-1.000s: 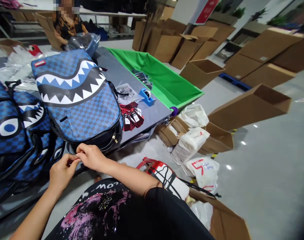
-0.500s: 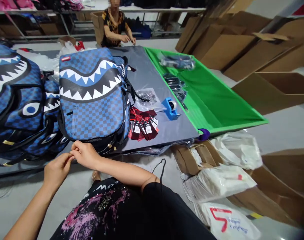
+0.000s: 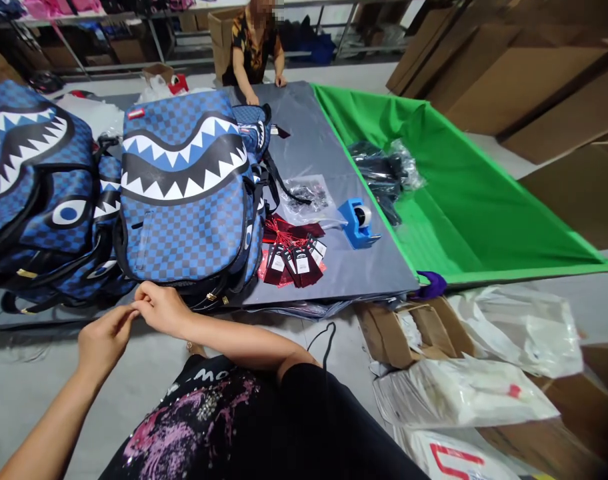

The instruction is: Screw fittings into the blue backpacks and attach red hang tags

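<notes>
A blue checkered backpack with a shark-mouth print (image 3: 184,193) lies on the grey table (image 3: 329,267) in front of me. My left hand (image 3: 101,340) and my right hand (image 3: 159,308) meet in a pinch at its near bottom edge, fingers closed on something small that I cannot make out. More of the same backpacks (image 3: 39,193) are piled to the left. Red and black hang tags (image 3: 291,257) lie just right of the backpack.
A blue tape dispenser (image 3: 360,223) and clear bags of small parts (image 3: 307,197) sit on the grey top. A green cloth (image 3: 464,220) holds dark bagged items. Another person (image 3: 254,50) works at the far end. Cardboard boxes (image 3: 414,330) and white plastic bags (image 3: 459,393) lie on the floor.
The view has swung left and up, bringing the table and the far person more into sight. My hands stay pinched together at the backpack's bottom edge.
</notes>
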